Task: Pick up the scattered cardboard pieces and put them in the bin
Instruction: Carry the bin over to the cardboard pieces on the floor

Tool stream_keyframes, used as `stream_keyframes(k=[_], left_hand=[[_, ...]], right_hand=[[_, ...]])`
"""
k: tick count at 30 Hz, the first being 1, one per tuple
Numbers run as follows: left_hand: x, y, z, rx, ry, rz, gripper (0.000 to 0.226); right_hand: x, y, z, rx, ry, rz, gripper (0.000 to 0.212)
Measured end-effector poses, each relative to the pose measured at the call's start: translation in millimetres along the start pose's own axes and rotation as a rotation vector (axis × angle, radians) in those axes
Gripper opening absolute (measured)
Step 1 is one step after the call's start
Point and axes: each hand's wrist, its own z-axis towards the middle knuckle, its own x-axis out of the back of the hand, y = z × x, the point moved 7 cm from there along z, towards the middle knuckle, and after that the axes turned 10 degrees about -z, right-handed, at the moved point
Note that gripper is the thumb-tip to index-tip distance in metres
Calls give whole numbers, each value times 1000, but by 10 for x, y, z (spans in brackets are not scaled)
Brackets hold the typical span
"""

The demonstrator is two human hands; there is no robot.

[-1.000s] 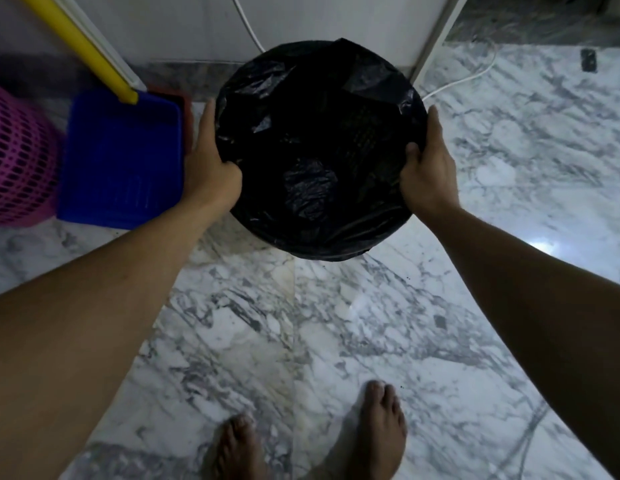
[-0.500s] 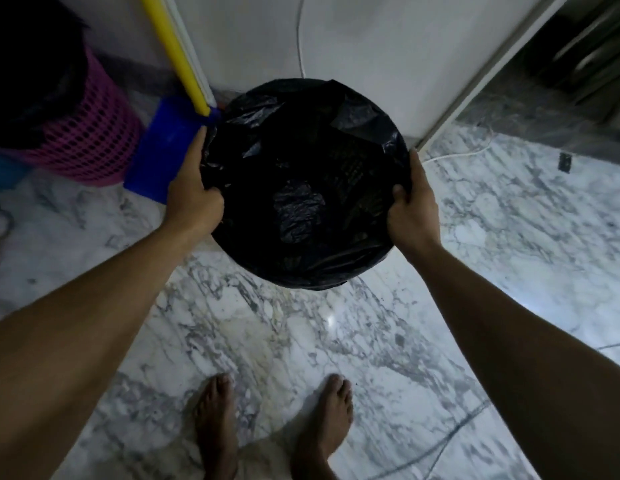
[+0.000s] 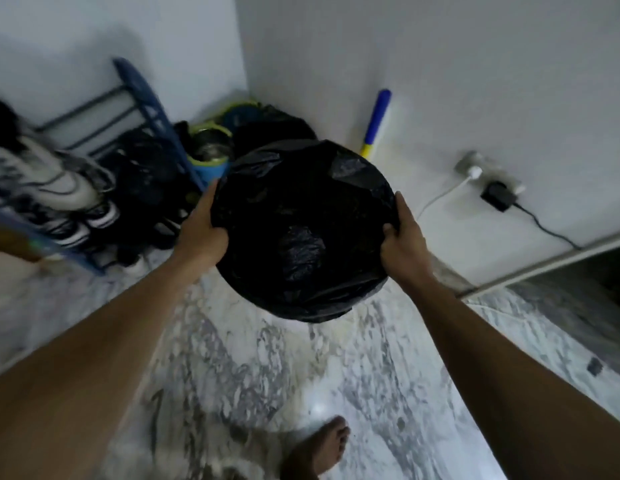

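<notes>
A round bin lined with a black plastic bag hangs above the marble floor, held between both hands. My left hand grips its left rim and my right hand grips its right rim, fingers curled over the bag's edge. The inside of the bin is dark and I see no cardboard pieces in it or on the floor.
A blue shoe rack with several shoes stands at the left. More bags and a container fill the corner behind the bin. A blue and yellow handle leans on the wall, near a socket with plugs. My bare foot is below.
The bin has come up off the floor in both hands, and my view has swung up toward the wall corner and the shoe rack. My grip is unchanged.
</notes>
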Motion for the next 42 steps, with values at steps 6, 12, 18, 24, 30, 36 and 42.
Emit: stream_keyframes(k=[6, 12, 18, 24, 30, 36, 42], left_hand=[[1767, 475, -932, -5, 215, -38, 80], [3137, 647, -2293, 15, 548, -145, 85], [3947, 589, -4015, 64, 888, -287, 87], [3945, 214, -6028, 127, 1254, -365, 84], [3332, -190, -8169, 233, 1678, -448, 86], [2263, -394, -10235, 253, 2027, -508, 93], [886, -453, -11982, 361, 2286, -569, 93]], right_hand=[[-176, -1875, -446, 248, -124, 1, 62], [-594, -3388, -1104, 466, -328, 34, 63], [-1030, -4641, -2305, 725, -561, 37, 64], [-1286, -5296, -3981, 1044, -875, -13, 65], [-1351, -5299, -6028, 1276, -1177, -63, 60], [-1182, -4711, -8271, 1474, -1391, -128, 62], [-728, -3693, -10369, 1716, -1584, -148, 63]])
